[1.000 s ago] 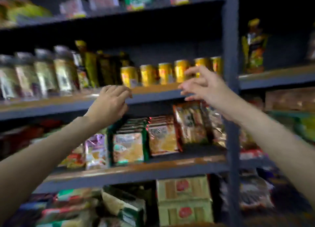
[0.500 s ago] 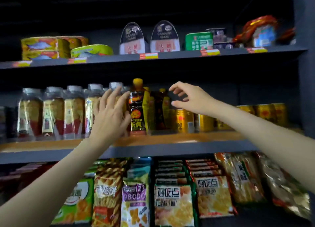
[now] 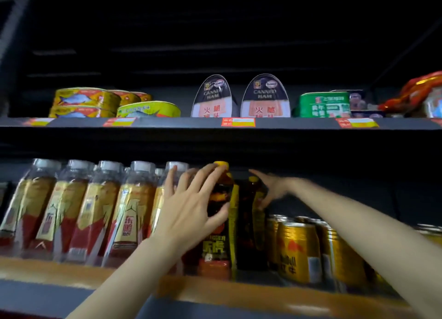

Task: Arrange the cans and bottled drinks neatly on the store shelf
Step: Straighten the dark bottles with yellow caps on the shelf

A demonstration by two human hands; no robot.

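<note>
On the middle shelf point(image 3: 71, 268):
Front dark bottle point(image 3: 216, 237): upright, yellow cap, left hand point(image 3: 191, 211) wraps it.
Rear dark bottle point(image 3: 250, 223): right hand point(image 3: 272, 189) touches it, fingers spread.
Gold cans point(image 3: 299, 251): right.

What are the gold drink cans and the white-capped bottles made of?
The gold cans look like glossy metal, judging by their sheen and ridged rims. The white-capped bottles look like clear plastic: see-through shoulders, printed wraps.

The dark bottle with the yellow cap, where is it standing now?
In the head view, the dark yellow-capped bottle stands mid-shelf, between clear white-capped bottles and gold cans.
</note>
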